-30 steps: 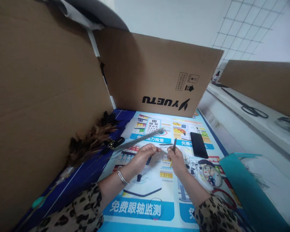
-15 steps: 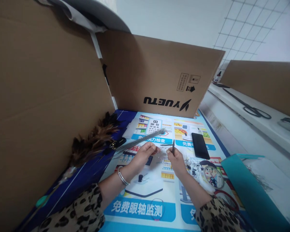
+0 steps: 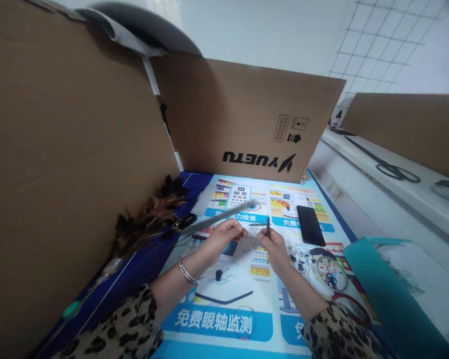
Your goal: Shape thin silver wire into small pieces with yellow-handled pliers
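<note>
My left hand (image 3: 227, 236), a silver bangle at its wrist, is closed in a pinch. A thin, wire-like piece (image 3: 250, 234) shows faintly between my two hands; its exact shape is too fine to make out. Upright in the closed fingers of my right hand (image 3: 275, 245) is a slim dark tool (image 3: 268, 227), with a yellow part showing below the fingers. Just beyond my left hand lies a bundle of straight grey wires (image 3: 220, 215), slanting across the printed mat (image 3: 224, 344).
A black phone (image 3: 311, 225) lies to the right, near a round clear dish (image 3: 331, 273) and a teal box (image 3: 392, 294). Brown feathers (image 3: 145, 217) line the left side. Cardboard panels (image 3: 254, 109) stand behind and left. Scissors (image 3: 392, 169) rest on a white ledge.
Both hands stay almost in place, still close together. The tool in my right hand has tilted slightly more upright, and its yellow lower part now shows. The view has shifted slightly.
</note>
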Tool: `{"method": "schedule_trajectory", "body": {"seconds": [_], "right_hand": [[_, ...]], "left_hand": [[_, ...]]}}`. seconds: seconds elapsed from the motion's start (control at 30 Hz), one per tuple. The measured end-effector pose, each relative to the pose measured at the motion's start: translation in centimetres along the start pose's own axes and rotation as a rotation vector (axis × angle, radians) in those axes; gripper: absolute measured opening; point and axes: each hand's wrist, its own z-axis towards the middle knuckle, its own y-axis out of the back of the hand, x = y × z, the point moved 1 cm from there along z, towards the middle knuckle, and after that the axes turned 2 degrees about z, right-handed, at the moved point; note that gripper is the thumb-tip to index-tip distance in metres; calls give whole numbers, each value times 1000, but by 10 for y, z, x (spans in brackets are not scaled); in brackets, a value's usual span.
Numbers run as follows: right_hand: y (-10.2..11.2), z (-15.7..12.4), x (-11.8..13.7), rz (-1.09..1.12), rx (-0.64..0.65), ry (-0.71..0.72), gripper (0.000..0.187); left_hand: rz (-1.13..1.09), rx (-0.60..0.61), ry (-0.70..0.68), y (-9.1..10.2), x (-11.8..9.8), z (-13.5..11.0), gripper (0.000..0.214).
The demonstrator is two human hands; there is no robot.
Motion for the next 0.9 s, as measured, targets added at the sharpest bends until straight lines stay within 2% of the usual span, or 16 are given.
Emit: {"method": "schedule_trajectory", "body": {"seconds": [0.17, 0.4, 0.57, 0.63, 0.73, 0.83, 0.9], "right_hand": [[2, 1, -2, -1, -3, 4, 16], [3, 3, -4, 30, -83, -27, 23], [3, 2, 7, 28, -141, 30, 28], [2, -1, 16, -5, -91, 62, 27], [0, -4, 27, -66, 53, 52, 30], [-1, -6, 30, -89, 175, 23, 32], [-2, -5, 28, -84, 200, 6, 30]], "left_hand": [[-12, 5, 10, 1, 2, 0, 24], [-18, 13, 28, 3, 4, 1, 23], [-15, 22, 45, 3, 3, 0, 23], [-16, 26, 49, 2, 2, -1, 22], [-29, 48, 49, 1, 0, -2, 21], [-39, 80, 55, 0, 0, -3, 20], [-39, 90, 62, 0, 1, -3, 20]]}}
